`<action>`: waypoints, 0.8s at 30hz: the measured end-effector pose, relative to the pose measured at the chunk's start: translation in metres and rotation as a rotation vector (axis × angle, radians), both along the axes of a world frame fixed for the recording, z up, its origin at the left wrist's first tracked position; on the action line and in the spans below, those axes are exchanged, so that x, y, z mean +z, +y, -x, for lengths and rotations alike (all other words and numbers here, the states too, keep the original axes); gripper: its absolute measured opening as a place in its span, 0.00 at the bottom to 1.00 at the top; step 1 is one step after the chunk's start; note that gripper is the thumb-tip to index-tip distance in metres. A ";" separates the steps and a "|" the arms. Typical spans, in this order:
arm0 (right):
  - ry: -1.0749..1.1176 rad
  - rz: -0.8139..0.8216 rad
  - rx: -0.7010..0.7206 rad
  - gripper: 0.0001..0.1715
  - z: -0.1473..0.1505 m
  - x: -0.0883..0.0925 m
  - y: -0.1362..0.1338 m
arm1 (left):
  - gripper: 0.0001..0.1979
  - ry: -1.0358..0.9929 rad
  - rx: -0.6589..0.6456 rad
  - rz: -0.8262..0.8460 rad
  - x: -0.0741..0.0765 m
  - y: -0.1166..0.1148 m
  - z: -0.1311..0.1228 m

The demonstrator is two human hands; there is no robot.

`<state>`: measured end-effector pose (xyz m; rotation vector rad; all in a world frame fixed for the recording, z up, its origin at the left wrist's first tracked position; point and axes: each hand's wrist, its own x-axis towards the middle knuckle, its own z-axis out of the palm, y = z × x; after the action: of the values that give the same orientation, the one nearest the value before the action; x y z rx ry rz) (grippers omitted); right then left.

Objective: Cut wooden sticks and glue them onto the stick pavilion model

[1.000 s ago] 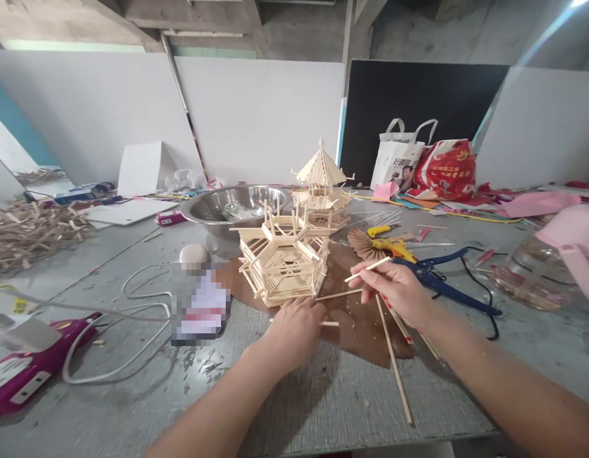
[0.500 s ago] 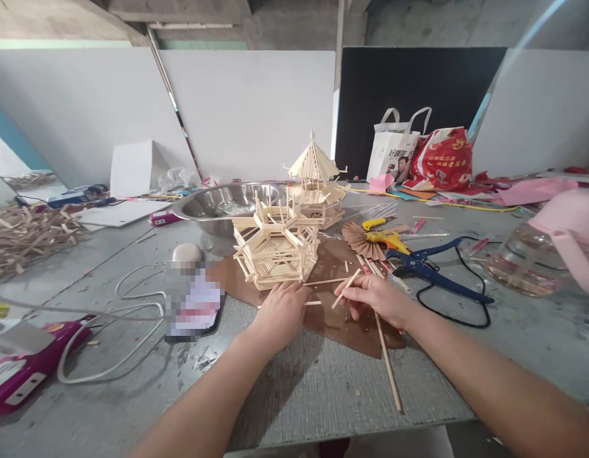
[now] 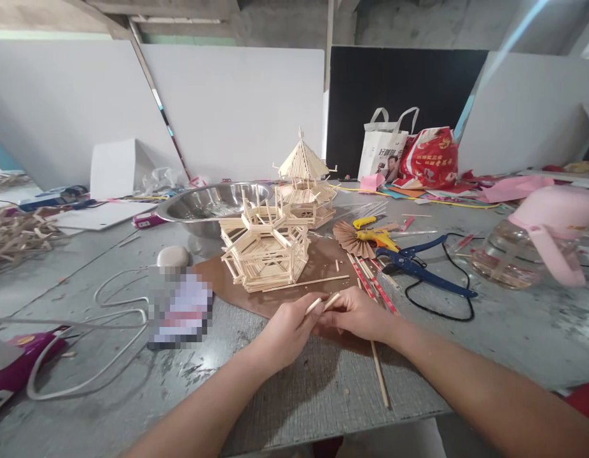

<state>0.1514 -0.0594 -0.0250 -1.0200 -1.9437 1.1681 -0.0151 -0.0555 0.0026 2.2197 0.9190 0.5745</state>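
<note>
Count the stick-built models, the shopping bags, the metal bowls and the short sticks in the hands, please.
Stick-built models: 2, a hexagonal frame and a roofed pagoda.
Shopping bags: 2, a white bag and a red bag.
Metal bowl: 1.
Short held sticks: 2, left stick in the left hand, right stick in the right hand.
Total: 7.

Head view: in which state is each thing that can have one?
Left hand, pinching short stick.
Right hand, pinching second stick.
Frame, upright on mat.
Pagoda, upright, roofed.
Bowl, upright.
Jug, lid on.
Cutters, lying flat.
</note>
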 end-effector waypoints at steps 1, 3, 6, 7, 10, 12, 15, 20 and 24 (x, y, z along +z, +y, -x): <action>-0.034 -0.046 -0.001 0.16 0.000 0.001 -0.001 | 0.17 0.010 -0.010 -0.005 0.000 0.001 0.000; -0.124 -0.126 0.005 0.17 0.000 0.004 -0.002 | 0.17 0.040 0.004 -0.022 0.001 0.002 0.000; -0.340 -0.231 -0.001 0.15 -0.008 0.014 0.000 | 0.17 0.084 0.082 -0.032 0.000 0.003 0.000; -0.432 -0.272 -0.034 0.14 -0.014 0.019 0.001 | 0.17 0.094 0.114 -0.025 0.000 0.004 0.000; -0.623 -0.339 -0.297 0.14 -0.044 0.037 0.007 | 0.16 0.076 0.213 -0.011 -0.003 0.008 0.003; -0.758 -0.330 -0.551 0.14 -0.073 0.047 0.010 | 0.16 0.028 0.264 -0.007 -0.005 0.012 0.004; -1.009 -0.160 -0.836 0.16 -0.119 0.049 0.013 | 0.17 -0.040 0.300 0.033 -0.007 0.015 0.006; -1.160 0.162 -0.777 0.22 -0.157 0.030 0.020 | 0.16 -0.067 0.329 0.055 -0.006 0.015 0.007; -1.181 0.186 -0.761 0.17 -0.156 0.024 0.024 | 0.16 -0.032 0.290 0.023 -0.005 0.015 0.007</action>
<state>0.3069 -0.0351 -0.0009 -2.6423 -1.8083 0.2503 -0.0224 -0.0402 -0.0029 2.0637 1.2347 0.7252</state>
